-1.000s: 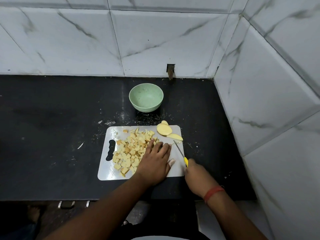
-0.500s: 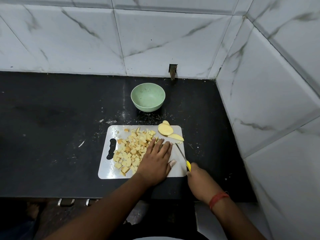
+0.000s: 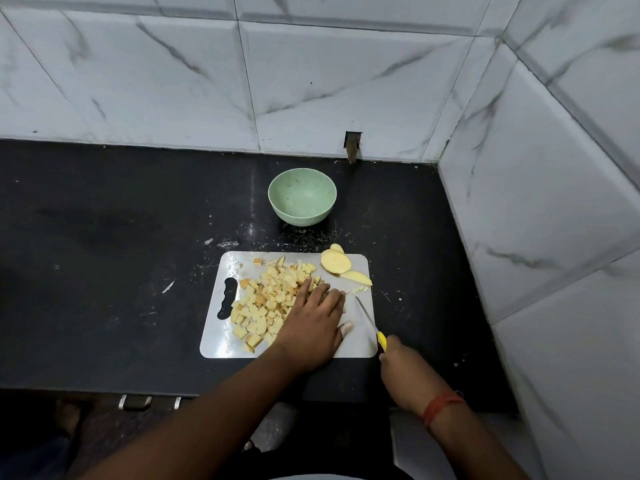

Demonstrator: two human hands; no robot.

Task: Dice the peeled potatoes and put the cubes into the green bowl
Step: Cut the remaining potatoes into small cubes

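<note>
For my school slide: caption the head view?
Left hand steadies potato cubes; right hand holds knife; green bowl empty.

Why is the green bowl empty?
Empty, yes: the green bowl shows only its bare inside. The potato cubes lie on the cutting board.

Tiled kitchen, black countertop (image 3: 104,271)

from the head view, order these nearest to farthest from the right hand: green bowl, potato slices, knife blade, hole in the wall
From the right hand:
1. Knife blade, just beyond it over the board's right side.
2. Potato slices, on the board's far right corner.
3. Green bowl, behind the board.
4. Hole in the wall, farthest back.
</note>
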